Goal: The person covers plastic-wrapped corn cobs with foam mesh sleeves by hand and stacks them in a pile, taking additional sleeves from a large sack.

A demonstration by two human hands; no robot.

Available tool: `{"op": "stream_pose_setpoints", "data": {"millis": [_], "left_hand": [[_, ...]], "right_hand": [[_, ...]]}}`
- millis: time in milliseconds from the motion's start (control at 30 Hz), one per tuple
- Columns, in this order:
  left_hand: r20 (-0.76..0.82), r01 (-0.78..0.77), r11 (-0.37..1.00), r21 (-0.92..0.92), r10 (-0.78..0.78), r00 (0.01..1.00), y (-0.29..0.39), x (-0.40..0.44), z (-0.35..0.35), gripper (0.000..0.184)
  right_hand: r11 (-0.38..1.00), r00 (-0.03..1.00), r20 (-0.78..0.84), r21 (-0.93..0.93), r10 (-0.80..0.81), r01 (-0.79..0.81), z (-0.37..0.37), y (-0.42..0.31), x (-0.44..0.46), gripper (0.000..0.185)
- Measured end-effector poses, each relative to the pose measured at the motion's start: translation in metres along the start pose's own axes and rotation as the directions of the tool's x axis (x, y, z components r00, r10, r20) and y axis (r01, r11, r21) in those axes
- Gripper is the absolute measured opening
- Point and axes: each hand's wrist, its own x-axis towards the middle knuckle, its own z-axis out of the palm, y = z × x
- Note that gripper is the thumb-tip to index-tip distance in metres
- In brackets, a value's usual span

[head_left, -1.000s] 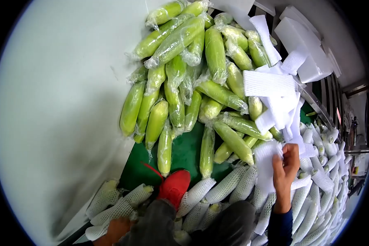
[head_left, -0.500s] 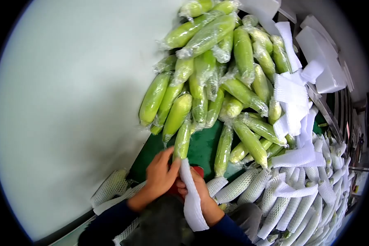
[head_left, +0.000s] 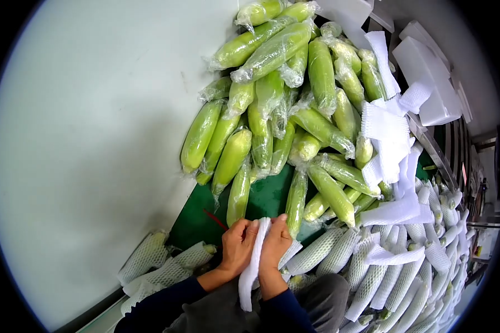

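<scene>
A pale wall [head_left: 94, 139] fills the left side, beside a green surface [head_left: 189, 219]. On it lies a heap of film-wrapped green vegetables [head_left: 239, 152]; foam-netted vegetables [head_left: 366, 277] crowd the lower right. Near the heap's lower edge, the left hand [head_left: 238, 248] and right hand [head_left: 275, 244] both pinch the top of a white foam sleeve [head_left: 253, 266], which hangs between them toward the lap.

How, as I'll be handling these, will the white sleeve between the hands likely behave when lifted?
The white sleeve seems floppy: its free end curves past the left hand and right hand. Probably light: it looks thin, foamy.
</scene>
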Motion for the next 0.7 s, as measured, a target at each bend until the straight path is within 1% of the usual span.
{"op": "stream_pose_setpoints", "data": {"millis": [33,67,100,133,167,200,267,333,367,400,467,500,533,567,600,633,667,700], "left_hand": [[-0.019,0.04,0.998,-0.058,-0.041,0.999,-0.003,0.002,0.001,0.037],[-0.037,0.14,0.969,-0.204,-0.151,0.988,-0.021,0.011,0.002,0.042],[0.094,0.304,0.794,-0.526,-0.301,0.949,-0.041,0.026,-0.002,0.045],[0.281,0.46,0.545,-0.701,-0.381,0.881,-0.042,0.04,-0.014,0.051],[0.455,0.591,0.237,-0.771,-0.444,0.772,-0.043,0.053,-0.026,0.059],[0.628,0.645,0.029,-0.764,-0.195,0.753,-0.052,0.062,-0.038,0.058],[0.573,0.631,0.117,-0.767,-0.32,0.755,-0.058,0.072,-0.044,0.059],[0.675,0.714,0.122,-0.689,-0.247,0.695,-0.011,0.061,-0.058,0.06],[0.658,0.71,0.117,-0.695,-0.294,0.693,-0.014,0.056,-0.056,0.05],[0.694,0.73,0.184,-0.659,-0.225,0.684,-0.031,0.053,-0.06,0.044],[0.663,0.698,0.523,-0.49,-0.297,0.687,-0.04,0.06,-0.059,0.041],[0.43,0.509,0.734,-0.451,-0.321,0.844,-0.041,0.067,-0.056,0.036],[0.174,0.309,0.893,-0.327,-0.265,0.948,-0.04,0.075,-0.049,0.031],[-0.074,0.127,0.983,-0.136,-0.138,0.988,-0.041,0.083,-0.041,0.027],[-0.284,-0.017,0.995,0.102,0.046,0.958,-0.046,0.09,-0.032,0.023],[-0.319,0.051,0.987,0.15,-0.001,0.948,-0.062,0.1,-0.021,0.031],[-0.317,0.049,0.993,0.104,-0.014,0.948,-0.073,0.104,-0.017,0.033],[-0.306,0.049,0.997,0.06,-0.028,0.952,-0.079,0.104,-0.014,0.035]], "right_hand": [[1.0,0.999,0.043,0.008,0.029,-0.03,-0.007,-0.002,0.003,0.045],[0.969,0.976,0.163,0.178,0.143,-0.172,-0.009,-0.008,0.006,0.043],[0.889,0.927,0.295,0.323,0.231,-0.325,-0.011,-0.012,0.007,0.041],[0.765,0.855,0.434,0.435,0.284,-0.475,-0.012,-0.014,0.009,0.039],[0.713,0.734,0.558,0.324,0.386,-0.621,-0.016,-0.002,0.013,0.034],[0.733,0.587,0.686,0.114,0.43,-0.67,-0.019,0.0,0.015,0.029],[0.775,0.339,0.819,-0.189,0.464,-0.604,-0.024,-0.008,0.022,0.026],[0.847,0.3,0.816,-0.375,0.494,-0.377,-0.024,-0.014,0.046,0.027],[0.857,0.361,0.851,-0.181,0.383,-0.483,-0.015,-0.019,0.052,0.021],[0.814,0.412,0.838,-0.064,0.359,-0.578,-0.007,-0.028,0.059,0.02],[0.717,0.428,0.843,0.076,0.324,-0.693,0.017,-0.048,0.063,0.02],[0.81,0.54,0.774,0.061,0.331,-0.583,0.025,-0.036,0.068,0.02],[0.886,0.647,0.694,0.029,0.316,-0.463,0.034,-0.013,0.078,0.02],[0.942,0.743,0.608,-0.022,0.279,-0.336,0.041,-0.001,0.082,0.02],[0.99,0.821,0.554,-0.113,0.137,-0.089,0.045,0.001,0.077,0.022],[0.965,0.859,0.512,-0.213,-0.025,0.155,0.049,0.005,0.07,0.024],[0.869,0.853,0.484,-0.318,-0.194,0.379,0.052,0.007,0.064,0.027],[0.907,0.862,0.477,-0.266,-0.172,0.328,0.051,0.009,0.061,0.027]]}}
